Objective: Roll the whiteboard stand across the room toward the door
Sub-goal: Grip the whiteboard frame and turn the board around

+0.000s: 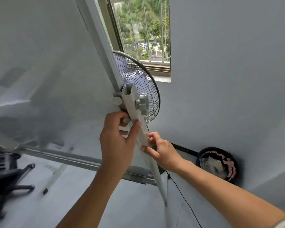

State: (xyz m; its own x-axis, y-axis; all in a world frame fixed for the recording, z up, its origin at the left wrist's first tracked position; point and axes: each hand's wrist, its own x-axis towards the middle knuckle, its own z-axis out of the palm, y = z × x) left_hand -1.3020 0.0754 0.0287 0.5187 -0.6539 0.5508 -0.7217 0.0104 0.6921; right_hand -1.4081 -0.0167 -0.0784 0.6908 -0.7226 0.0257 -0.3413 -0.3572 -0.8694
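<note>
Both hands grip the side post of the whiteboard stand (143,134): the left hand (118,139) is closed just under the grey knob (142,104), the right hand (161,152) pinches lower. The door is not visible, so the rolling seems hardly begun. The stand is beside a fan (143,83), under the window (141,30); the floor (89,203) is pale, with an office chair (7,176) at its left edge.

Daylight from barred window (143,30) at top centre; greenery outside bright, slightly washed. Room evenly lit, cool grey cast. Glossy white whiteboard panel (48,71) carries hazy, smeared reflections, no hard glare. Soft shadows on pale grey wall (229,71). Black office chair (5,175) at left edge motion-blurred. Strong wide-angle bending and tilt; straight frame edges curve toward corners. Forearms near bottom edge stretched.
</note>
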